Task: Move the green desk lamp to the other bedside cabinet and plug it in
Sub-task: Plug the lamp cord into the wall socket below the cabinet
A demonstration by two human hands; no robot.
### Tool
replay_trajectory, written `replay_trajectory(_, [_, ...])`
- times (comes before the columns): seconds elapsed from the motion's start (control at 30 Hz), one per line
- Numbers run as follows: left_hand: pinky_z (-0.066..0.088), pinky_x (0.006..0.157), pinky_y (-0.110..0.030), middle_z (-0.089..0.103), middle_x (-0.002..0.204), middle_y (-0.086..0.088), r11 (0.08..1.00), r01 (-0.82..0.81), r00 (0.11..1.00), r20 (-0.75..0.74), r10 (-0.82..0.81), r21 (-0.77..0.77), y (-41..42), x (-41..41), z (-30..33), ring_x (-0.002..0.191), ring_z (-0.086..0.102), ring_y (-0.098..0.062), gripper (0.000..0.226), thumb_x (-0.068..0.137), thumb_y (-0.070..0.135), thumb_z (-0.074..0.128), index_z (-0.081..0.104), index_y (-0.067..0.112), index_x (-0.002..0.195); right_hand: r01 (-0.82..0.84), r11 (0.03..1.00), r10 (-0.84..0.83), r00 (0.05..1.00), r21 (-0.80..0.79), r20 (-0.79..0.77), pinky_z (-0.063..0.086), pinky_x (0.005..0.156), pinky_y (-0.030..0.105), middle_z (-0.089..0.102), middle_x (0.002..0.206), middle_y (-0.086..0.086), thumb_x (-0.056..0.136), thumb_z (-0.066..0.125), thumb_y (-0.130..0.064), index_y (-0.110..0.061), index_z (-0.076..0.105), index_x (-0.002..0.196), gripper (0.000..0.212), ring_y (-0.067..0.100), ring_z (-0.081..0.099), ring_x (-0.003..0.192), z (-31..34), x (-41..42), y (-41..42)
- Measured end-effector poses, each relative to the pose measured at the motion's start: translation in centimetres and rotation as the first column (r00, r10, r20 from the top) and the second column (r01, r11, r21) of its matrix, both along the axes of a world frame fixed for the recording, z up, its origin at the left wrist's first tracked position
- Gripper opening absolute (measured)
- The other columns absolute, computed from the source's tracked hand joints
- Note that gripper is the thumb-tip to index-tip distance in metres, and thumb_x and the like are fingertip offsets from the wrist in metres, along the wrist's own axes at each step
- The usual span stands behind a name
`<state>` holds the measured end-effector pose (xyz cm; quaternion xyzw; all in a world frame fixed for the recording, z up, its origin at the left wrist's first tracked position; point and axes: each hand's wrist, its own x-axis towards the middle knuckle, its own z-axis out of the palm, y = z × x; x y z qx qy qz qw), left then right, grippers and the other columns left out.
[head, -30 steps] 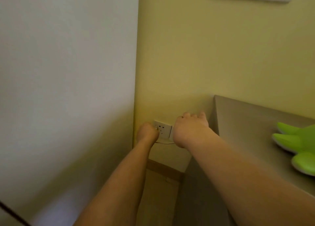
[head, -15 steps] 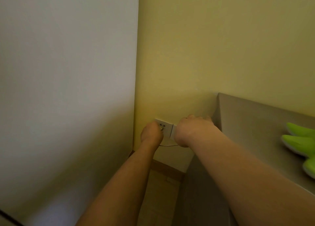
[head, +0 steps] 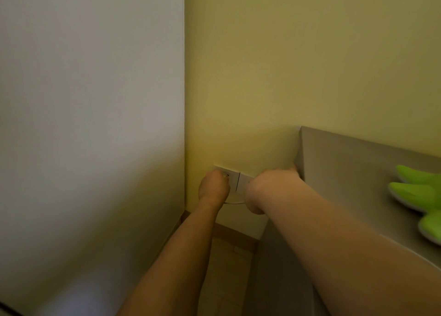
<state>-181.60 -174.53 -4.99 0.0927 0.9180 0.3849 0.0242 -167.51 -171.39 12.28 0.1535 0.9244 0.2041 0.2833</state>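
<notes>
My left hand (head: 213, 187) is closed into a fist against the left half of a white double wall socket (head: 235, 179), low on the yellow wall. The plug is hidden inside the fist. A thin white cord (head: 235, 202) sags from under that hand towards my right hand (head: 269, 184). My right hand covers the right half of the socket, with a fingertip touching the bedside cabinet's (head: 346, 163) side edge; its fingers are hidden behind the wrist. Part of the green desk lamp (head: 415, 196) rests on the cabinet top at the right edge of view.
A pale grey wall or panel (head: 95, 125) fills the left, meeting the yellow wall at a corner just left of the socket. A wooden skirting board (head: 236, 238) and a narrow strip of floor lie between that corner and the cabinet's side.
The view has tilted down, so the wall switches at the top have left the frame. My left hand stays on the socket; my right hand has shifted slightly right, towards the cabinet edge.
</notes>
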Motion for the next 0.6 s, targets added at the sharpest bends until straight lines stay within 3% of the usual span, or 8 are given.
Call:
replay_trajectory(0.2, [0.042, 0.059, -0.029, 0.068, 0.091, -0.014, 0.999, -0.032, 0.999, -0.014, 0.032, 0.006, 0.4, 0.0, -0.3, 0.079, 0.063, -0.031, 0.024, 0.093, 0.021, 0.047, 0.063, 0.007, 0.082, -0.002, 1.0, 0.002, 0.998, 0.0, 0.055, 0.007, 0.116, 0.059, 0.021, 0.158, 0.014, 0.091, 0.041, -0.019, -0.017, 0.019, 0.151, 0.064, 0.038, 0.008, 0.148, 0.1, 0.5, 0.0])
replay_trajectory(0.37, [0.049, 0.065, -0.034, 0.068, 0.094, -0.013, 0.998, -0.057, 0.998, 0.0, 0.057, 0.037, 1.0, -0.1, -0.4, 0.082, 0.063, -0.031, 0.024, 0.093, 0.022, 0.048, 0.065, 0.006, 0.089, 0.0, 1.0, -0.001, 0.996, 0.017, 0.084, 0.008, 0.114, 0.061, 0.023, 0.157, 0.014, 0.091, 0.042, -0.016, -0.018, 0.021, 0.151, 0.063, 0.039, 0.011, 0.146, -0.1, 0.1, 0.1])
replay_trajectory(0.6, [0.049, 0.06, -0.033, 0.069, 0.086, -0.014, 0.998, -0.054, 0.998, 0.013, 0.053, 0.034, 1.4, -0.3, -0.4, 0.08, 0.065, -0.033, 0.02, 0.085, 0.011, 0.047, 0.063, 0.004, 0.075, -0.002, 0.999, -0.001, 0.997, 0.033, 0.081, 0.006, 0.115, 0.06, 0.023, 0.157, 0.014, 0.092, 0.041, -0.02, -0.018, 0.02, 0.151, 0.062, 0.039, 0.01, 0.146, -0.2, -0.3, 0.3])
